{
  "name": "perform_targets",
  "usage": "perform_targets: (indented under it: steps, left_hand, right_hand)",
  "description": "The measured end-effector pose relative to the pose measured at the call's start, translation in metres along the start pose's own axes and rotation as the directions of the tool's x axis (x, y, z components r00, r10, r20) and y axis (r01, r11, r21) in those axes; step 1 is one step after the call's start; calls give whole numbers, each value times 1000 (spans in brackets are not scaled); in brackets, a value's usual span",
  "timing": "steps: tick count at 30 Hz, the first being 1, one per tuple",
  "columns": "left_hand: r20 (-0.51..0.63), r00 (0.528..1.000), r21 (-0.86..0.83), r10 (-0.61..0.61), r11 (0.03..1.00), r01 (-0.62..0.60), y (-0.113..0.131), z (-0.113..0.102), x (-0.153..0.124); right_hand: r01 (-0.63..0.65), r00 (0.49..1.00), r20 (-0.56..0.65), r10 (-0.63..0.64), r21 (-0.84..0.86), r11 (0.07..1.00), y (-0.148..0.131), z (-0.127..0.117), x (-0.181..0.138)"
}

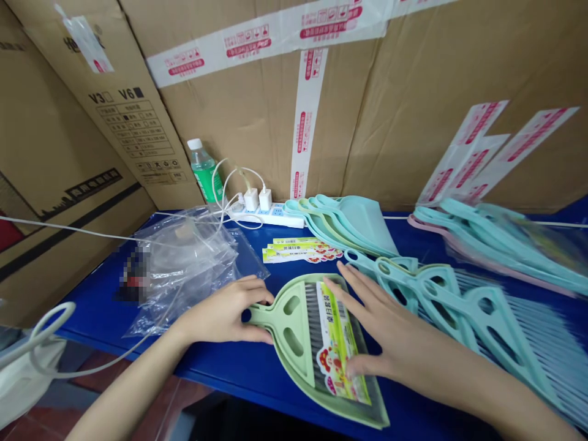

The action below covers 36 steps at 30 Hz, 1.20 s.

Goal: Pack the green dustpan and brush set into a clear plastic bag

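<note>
Green brush and dustpan set (316, 343) at the blue tabletop's (229, 367) near edge, one corner overhanging, left hand (225, 315) gripping its handle, right hand (390, 334) spread flat on its label (337, 337), teal brushes (459, 306) just beside, plastic bags (188, 263) left.

We see our left hand (225, 312) reaching in from seven o'clock, forearm bare, fingers curled inward and thumb tucked below in a loose grip. Our right hand (381, 331) comes in from four o'clock, palm down and flat, fingers spread and pointing toward ten o'clock, thumb stretched along the near side.
</note>
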<state>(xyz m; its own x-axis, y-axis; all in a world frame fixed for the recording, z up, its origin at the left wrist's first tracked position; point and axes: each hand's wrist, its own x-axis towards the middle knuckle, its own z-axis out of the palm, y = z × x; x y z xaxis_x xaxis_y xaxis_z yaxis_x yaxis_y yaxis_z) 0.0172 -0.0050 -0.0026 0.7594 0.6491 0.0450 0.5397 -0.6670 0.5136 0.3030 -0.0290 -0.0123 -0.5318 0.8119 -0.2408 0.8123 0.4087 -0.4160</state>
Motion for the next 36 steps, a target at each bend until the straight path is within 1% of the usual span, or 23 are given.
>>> perform_targets:
  steps: [5,9,12,14,15,16,18,19,21,22,23,25,28,34,36]
  left_hand:
    - [-90,995,72,44,997,-38,5,15,9]
    - [-104,991,130,80,989,-67,8,25,16]
    - [-98,988,168,120,980,-103,14,25,18]
    - [-119,984,217,130,971,-102,17,19,15]
    - [-149,982,256,119,964,-78,18,14,13]
    - [-203,974,305,96,952,-30,17,7,9]
    - [-350,937,423,20,895,139,11,-7,1]
    - [-417,909,475,-14,850,230,5,-14,-4]
    - [-512,855,559,-85,723,406,-7,-26,-15]
    - [-541,833,587,-116,657,473,-13,-30,-21]
    - [-544,825,607,-151,609,511,-19,-33,-26]
    - [-521,829,632,-201,562,533,-27,-36,-33]
    - [-508,825,645,-249,525,556,-30,-33,-38]
    - [-551,798,680,-244,423,599,-28,-26,-33]
    - [-543,799,688,-258,409,600,-27,-25,-32]
  right_hand:
    - [114,993,-14,-114,2,994,3,3,1]
    - [176,984,-28,-176,-5,984,-3,2,1]
    - [190,982,-3,-190,-3,982,-9,0,2]
    - [198,980,9,-198,10,980,-13,0,4]
    - [199,980,12,-199,15,980,-15,0,5]
    - [197,980,10,-197,15,980,-17,1,5]
    - [193,981,-4,-193,4,981,-19,4,7]
    - [194,981,-15,-194,-2,981,-20,5,7]
    - [203,978,-40,-203,-5,979,-20,8,7]
    - [210,976,-53,-210,-1,978,-20,9,7]
    - [218,974,-65,-218,4,976,-20,10,7]
    - [224,972,-77,-223,8,975,-19,10,6]
    - [212,974,-79,-211,2,977,-18,9,6]
    - [225,968,-108,-225,-12,974,-17,10,8]
    - [229,967,-111,-230,-23,973,-16,12,8]
